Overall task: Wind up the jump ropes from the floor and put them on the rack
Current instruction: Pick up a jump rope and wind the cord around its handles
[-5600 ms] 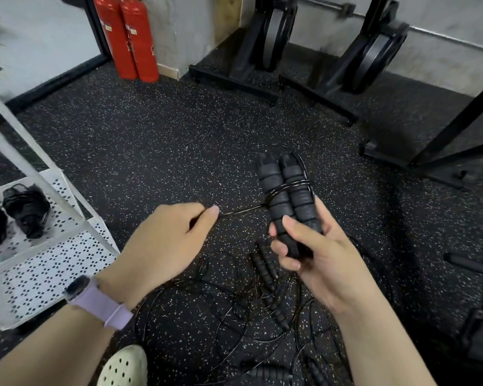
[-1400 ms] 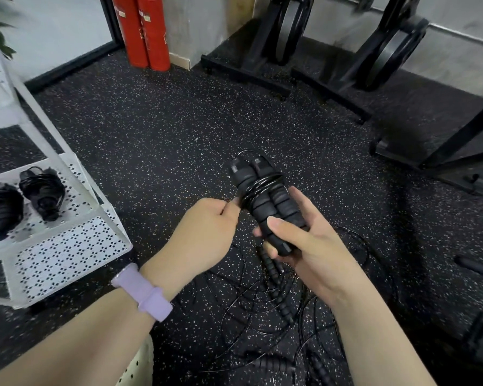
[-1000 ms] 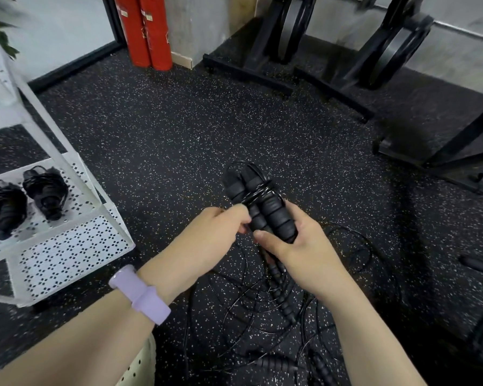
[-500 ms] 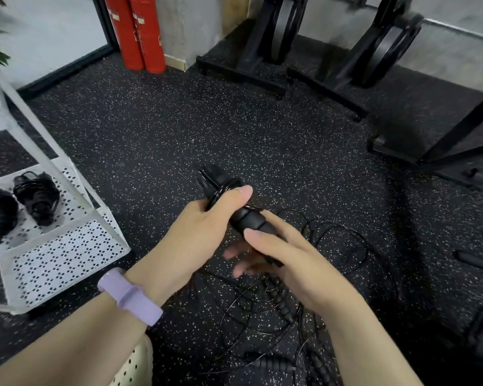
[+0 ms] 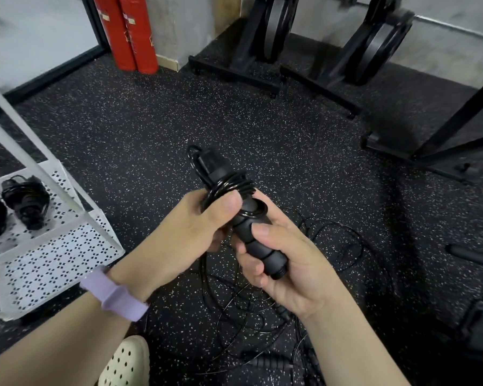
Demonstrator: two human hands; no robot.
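I see 1 wound jump rope (image 5: 236,207) held above the floor at centre frame, between both hands. Its black foam handles lie together, tilted with the far end up and to the left, and several turns of black cord circle them about midway.

The left hand (image 5: 190,227) grips the bundle at the cord turns, thumb pressed flat over the coils and fingers curled beneath. A lilac wristband (image 5: 113,298) sits on that wrist.

The right hand (image 5: 287,263) holds the near end of the handles, fingers curled round the lower foam section, thumb laid along its top. The threaded end cap shows just past the palm.

On the speckled black floor (image 5: 151,129) below and near the hands lies a tangle of loose ropes (image 5: 262,316), thin cords looping right and toward me, with further handles partly visible at the bottom edge.

At left stands the white rack (image 5: 56,246), its shelves perforated. On the upper visible shelf rest 2 wound ropes (image 5: 25,201), side by side; the leftmost is cut off by the frame edge.

Far left, 2 red cylinders (image 5: 129,34) stand against the wall. Black equipment stands (image 5: 262,51) line the far wall. A cream perforated shoe (image 5: 123,363) shows at the near edge.
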